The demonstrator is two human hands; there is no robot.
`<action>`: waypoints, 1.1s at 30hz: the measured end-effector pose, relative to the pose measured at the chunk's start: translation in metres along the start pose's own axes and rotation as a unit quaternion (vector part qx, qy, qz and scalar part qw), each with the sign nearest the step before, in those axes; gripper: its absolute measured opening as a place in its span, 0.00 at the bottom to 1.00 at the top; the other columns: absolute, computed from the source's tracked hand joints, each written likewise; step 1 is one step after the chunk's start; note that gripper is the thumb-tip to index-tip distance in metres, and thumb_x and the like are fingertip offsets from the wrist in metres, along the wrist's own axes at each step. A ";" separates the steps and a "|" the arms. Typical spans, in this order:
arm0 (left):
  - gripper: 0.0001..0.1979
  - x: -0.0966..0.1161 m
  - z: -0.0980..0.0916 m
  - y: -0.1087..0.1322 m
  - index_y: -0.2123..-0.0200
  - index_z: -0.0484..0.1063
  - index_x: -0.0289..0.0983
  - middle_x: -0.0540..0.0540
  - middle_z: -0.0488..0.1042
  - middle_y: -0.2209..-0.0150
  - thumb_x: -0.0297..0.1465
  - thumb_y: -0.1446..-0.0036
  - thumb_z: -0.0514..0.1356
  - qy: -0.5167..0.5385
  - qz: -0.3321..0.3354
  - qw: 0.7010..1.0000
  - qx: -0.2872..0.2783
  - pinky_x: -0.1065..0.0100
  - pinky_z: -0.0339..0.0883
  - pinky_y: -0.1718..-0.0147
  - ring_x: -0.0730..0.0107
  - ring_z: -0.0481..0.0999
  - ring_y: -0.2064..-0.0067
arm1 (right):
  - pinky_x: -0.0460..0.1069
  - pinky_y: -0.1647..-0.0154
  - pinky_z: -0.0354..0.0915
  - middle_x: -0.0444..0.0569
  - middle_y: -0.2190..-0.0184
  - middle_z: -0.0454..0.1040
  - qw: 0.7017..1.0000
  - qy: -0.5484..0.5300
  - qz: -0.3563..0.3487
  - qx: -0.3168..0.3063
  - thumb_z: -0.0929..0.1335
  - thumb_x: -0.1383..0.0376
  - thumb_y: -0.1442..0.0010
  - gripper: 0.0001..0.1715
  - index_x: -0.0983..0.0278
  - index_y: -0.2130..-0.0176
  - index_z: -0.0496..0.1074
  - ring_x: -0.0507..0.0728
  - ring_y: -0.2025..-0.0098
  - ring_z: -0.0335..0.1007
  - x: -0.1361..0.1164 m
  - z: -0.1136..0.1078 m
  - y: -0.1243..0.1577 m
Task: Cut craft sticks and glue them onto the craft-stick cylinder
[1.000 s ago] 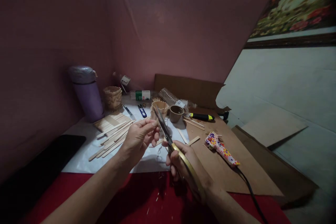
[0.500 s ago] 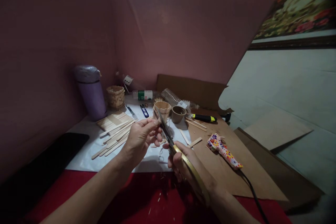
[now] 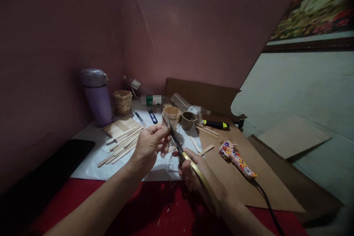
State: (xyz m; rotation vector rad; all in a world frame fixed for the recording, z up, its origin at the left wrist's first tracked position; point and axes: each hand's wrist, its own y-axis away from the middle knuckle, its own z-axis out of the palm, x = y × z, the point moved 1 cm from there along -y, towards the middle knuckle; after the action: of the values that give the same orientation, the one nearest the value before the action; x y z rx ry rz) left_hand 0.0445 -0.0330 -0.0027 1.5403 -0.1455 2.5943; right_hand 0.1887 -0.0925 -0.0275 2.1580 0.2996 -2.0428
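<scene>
My right hand (image 3: 195, 169) is wrapped round the gold handles of a pair of scissors (image 3: 179, 148), whose dark blades point up and to the left. At the blades, my left hand (image 3: 152, 143) pinches with thumb and fingertips; the piece between them is too small and hidden to make out. Just behind the blade tips stands a small wooden basket (image 3: 172, 115) with a scalloped rim. To its right is a brown cup (image 3: 188, 120). Flat wooden craft sticks (image 3: 124, 147) lie in a loose pile left of my left hand.
A flower-patterned glue gun (image 3: 236, 158) with a black cord lies on cardboard (image 3: 265, 184) at right. A black-and-yellow utility knife (image 3: 215, 124), plastic bottles (image 3: 153, 100), blue thread snips (image 3: 152, 116) and a craft knife (image 3: 139, 118) lie farther back. At left stand a purple tumbler (image 3: 98, 101) and another basket (image 3: 123, 102).
The view has shifted very slightly. Both hands and the scissors keep nearly the same position, with the blades still at my left fingertips.
</scene>
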 end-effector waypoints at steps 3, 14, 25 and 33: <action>0.15 0.000 0.001 0.000 0.76 0.69 0.33 0.52 0.70 0.82 0.36 0.58 0.70 0.001 -0.001 1.000 0.007 0.77 0.50 0.92 0.79 0.63 0.88 | 0.43 0.84 0.49 0.39 0.79 0.60 1.000 0.004 -0.003 0.000 0.65 0.33 0.50 0.42 0.65 0.55 0.68 0.47 0.82 0.49 0.002 0.001 -0.001; 0.16 -0.002 0.001 0.001 0.78 0.67 0.34 0.52 0.69 0.82 0.37 0.58 0.69 0.005 0.012 1.000 0.012 0.77 0.52 0.92 0.79 0.64 0.87 | 0.44 0.85 0.49 0.38 0.81 0.59 1.000 0.016 0.007 0.002 0.64 0.32 0.51 0.43 0.63 0.54 0.67 0.48 0.83 0.49 -0.003 0.003 0.003; 0.14 -0.001 0.005 0.001 0.78 0.65 0.35 0.54 0.68 0.82 0.35 0.58 0.68 0.005 -0.006 0.999 0.033 0.77 0.49 0.91 0.81 0.62 0.87 | 0.44 0.85 0.44 0.34 0.85 0.52 1.000 0.024 -0.003 0.018 0.66 0.32 0.53 0.43 0.65 0.56 0.68 0.46 0.85 0.43 0.009 0.006 -0.003; 0.17 -0.003 0.001 -0.001 0.80 0.65 0.35 0.53 0.67 0.82 0.38 0.58 0.68 -0.006 0.006 1.000 0.009 0.77 0.50 0.92 0.81 0.61 0.87 | 0.44 0.84 0.43 0.36 0.84 0.57 0.999 0.013 0.014 -0.030 0.60 0.30 0.49 0.45 0.65 0.54 0.67 0.46 0.84 0.44 -0.005 0.000 0.005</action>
State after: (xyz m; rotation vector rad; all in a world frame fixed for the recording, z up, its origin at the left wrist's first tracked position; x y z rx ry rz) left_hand 0.0469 -0.0323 -0.0051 1.5670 -0.1345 2.6019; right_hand 0.1899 -0.0976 -0.0226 2.1422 0.3285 -1.9659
